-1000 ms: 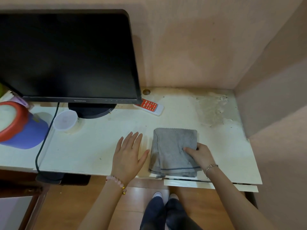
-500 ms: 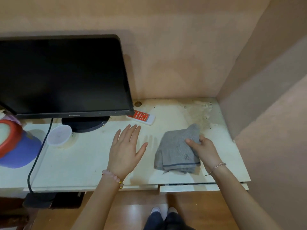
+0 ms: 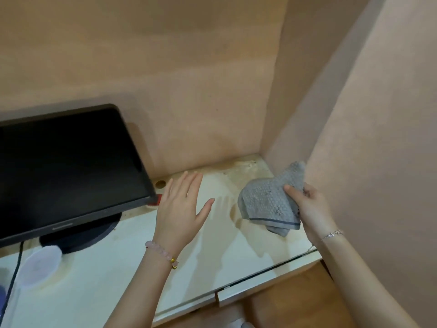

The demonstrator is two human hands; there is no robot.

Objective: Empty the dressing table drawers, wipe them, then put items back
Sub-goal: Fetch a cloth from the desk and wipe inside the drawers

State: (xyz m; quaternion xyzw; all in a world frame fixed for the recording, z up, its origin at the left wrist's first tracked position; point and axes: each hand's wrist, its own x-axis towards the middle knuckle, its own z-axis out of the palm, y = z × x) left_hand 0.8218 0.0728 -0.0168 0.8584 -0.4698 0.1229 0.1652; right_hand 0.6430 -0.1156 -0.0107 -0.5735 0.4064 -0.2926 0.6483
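Observation:
My right hand (image 3: 309, 207) grips a grey cloth (image 3: 267, 200) with a dark stripe near its hem, lifted off the white tabletop (image 3: 212, 261) close to the right wall. The cloth hangs crumpled from my fingers. My left hand (image 3: 181, 209) is spread flat with fingers straight, over the middle of the tabletop beside the monitor; whether it touches the surface I cannot tell. A drawer front (image 3: 260, 288) shows under the table's front edge, closed.
A black monitor (image 3: 68, 169) on a round base stands at the left. A red remote (image 3: 155, 201) peeks out behind its corner. A translucent round lid (image 3: 40, 266) lies at front left. Walls close in behind and on the right. Stains mark the back right corner (image 3: 246, 165).
The right hand has lifted the cloth off the table and carried it up and right toward the wall. The left hand has moved farther back. The view tilted upward.

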